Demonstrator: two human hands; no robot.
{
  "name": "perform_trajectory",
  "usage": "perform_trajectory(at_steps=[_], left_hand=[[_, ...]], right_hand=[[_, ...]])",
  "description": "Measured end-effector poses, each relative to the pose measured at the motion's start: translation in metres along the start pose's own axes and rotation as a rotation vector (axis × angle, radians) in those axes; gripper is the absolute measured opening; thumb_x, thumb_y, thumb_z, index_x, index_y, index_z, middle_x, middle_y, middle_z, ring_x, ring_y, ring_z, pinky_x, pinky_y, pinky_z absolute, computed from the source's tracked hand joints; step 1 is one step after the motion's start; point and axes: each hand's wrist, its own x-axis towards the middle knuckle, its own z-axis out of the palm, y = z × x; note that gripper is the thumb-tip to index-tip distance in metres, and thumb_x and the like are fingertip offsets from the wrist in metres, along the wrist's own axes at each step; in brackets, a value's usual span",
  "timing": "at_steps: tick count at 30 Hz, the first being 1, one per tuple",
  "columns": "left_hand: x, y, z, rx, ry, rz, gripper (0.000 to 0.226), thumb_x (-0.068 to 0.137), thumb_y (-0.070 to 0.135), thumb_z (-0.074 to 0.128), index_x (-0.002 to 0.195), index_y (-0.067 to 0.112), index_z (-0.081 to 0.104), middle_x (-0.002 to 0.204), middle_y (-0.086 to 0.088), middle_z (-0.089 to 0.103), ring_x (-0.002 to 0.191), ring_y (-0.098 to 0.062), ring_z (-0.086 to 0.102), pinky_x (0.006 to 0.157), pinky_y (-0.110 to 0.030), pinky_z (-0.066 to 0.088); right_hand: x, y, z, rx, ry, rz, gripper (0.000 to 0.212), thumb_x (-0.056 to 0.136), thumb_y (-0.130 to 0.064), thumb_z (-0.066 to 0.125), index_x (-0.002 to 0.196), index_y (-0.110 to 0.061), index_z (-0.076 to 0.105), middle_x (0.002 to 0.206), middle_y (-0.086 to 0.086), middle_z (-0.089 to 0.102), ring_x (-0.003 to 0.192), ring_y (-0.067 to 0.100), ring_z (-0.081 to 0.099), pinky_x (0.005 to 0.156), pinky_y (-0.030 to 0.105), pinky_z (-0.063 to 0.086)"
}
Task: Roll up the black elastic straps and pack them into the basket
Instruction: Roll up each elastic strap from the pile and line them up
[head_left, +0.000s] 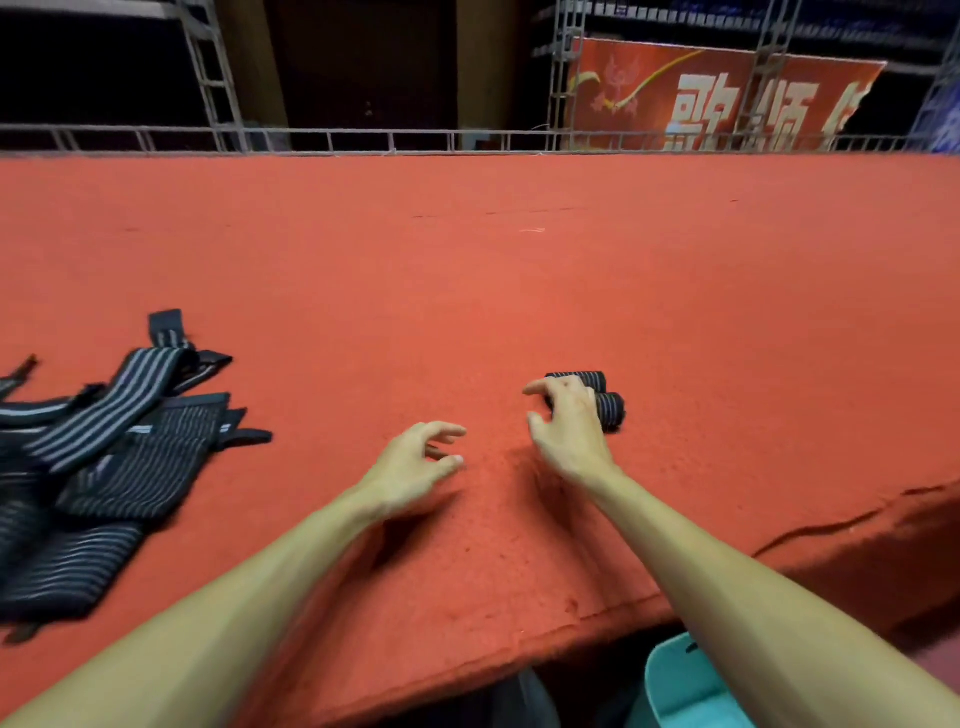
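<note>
rolled straps (602, 397) beneath fingers of right hand (569, 423), left hand (413, 465) beside

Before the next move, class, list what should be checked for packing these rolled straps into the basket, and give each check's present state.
1. Both rolled straps wound tight: ok.
2. Firm grip by the right hand lying over them: cannot tell.
3. The left hand free: ok, it holds nothing.
4. The basket in view below the near edge of the red surface: ok; room inside: cannot tell.
5. Every strap rolled: not ok, a loose pile lies at the left.
</note>
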Motion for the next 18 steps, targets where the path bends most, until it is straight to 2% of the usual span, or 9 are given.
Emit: perform_trajectory(at_steps=[2, 4, 8, 11, 15, 18], left_hand=[[-0.022, -0.012, -0.031, 0.039, 0.039, -0.007, 0.034, 0.087, 0.005, 0.063, 0.119, 0.016, 0.060, 0.118, -0.006, 0.059, 0.091, -0.012, 0.059, 0.075, -0.004, 0.041], [-0.045, -0.025, -0.062, 0.048, 0.088, -0.023, 0.030, 0.087, 0.004, 0.062, 0.113, 0.019, 0.062, 0.113, -0.005, 0.063, 0.094, -0.016, 0.061, 0.079, -0.012, 0.044], [-0.095, -0.059, -0.125, 0.135, 0.185, -0.053, 0.028, 0.088, 0.004, 0.059, 0.110, 0.019, 0.064, 0.104, 0.000, 0.065, 0.094, -0.012, 0.061, 0.081, -0.016, 0.046], [-0.132, -0.091, -0.165, 0.234, 0.312, -0.056, 0.031, 0.085, -0.001, 0.057, 0.106, 0.019, 0.066, 0.099, 0.003, 0.064, 0.087, -0.005, 0.059, 0.078, -0.007, 0.041], [-0.170, -0.128, -0.203, 0.330, 0.483, -0.056, 0.030, 0.085, -0.001, 0.054, 0.101, 0.020, 0.068, 0.096, 0.007, 0.061, 0.092, -0.006, 0.056, 0.087, -0.021, 0.042], [-0.187, -0.156, -0.205, 0.386, 0.475, -0.069, 0.030, 0.084, 0.001, 0.053, 0.104, 0.019, 0.067, 0.101, 0.010, 0.055, 0.102, -0.007, 0.051, 0.097, -0.024, 0.039]], right_hand=[[-0.007, -0.031, 0.016, 0.018, -0.095, -0.087, 0.031, 0.083, -0.006, 0.059, 0.112, -0.014, 0.065, 0.115, 0.010, 0.056, 0.111, 0.027, 0.050, 0.102, 0.031, 0.032], [-0.013, -0.064, 0.033, 0.020, -0.189, -0.149, 0.031, 0.082, -0.005, 0.061, 0.111, -0.014, 0.066, 0.113, 0.010, 0.059, 0.109, 0.024, 0.054, 0.102, 0.031, 0.034], [-0.025, -0.127, 0.072, 0.015, -0.352, -0.230, 0.030, 0.083, -0.007, 0.061, 0.112, -0.014, 0.065, 0.110, 0.008, 0.062, 0.102, 0.022, 0.058, 0.093, 0.024, 0.037], [-0.032, -0.170, 0.105, 0.029, -0.459, -0.279, 0.028, 0.085, -0.011, 0.061, 0.113, -0.016, 0.064, 0.107, 0.004, 0.066, 0.096, 0.020, 0.061, 0.092, 0.026, 0.044], [-0.042, -0.221, 0.148, 0.032, -0.552, -0.361, 0.025, 0.087, -0.017, 0.062, 0.112, -0.015, 0.065, 0.104, 0.003, 0.069, 0.096, 0.017, 0.063, 0.086, 0.021, 0.041], [-0.049, -0.247, 0.180, 0.002, -0.598, -0.419, 0.025, 0.088, -0.023, 0.063, 0.111, -0.014, 0.065, 0.108, 0.003, 0.069, 0.101, 0.018, 0.063, 0.084, 0.020, 0.040]])
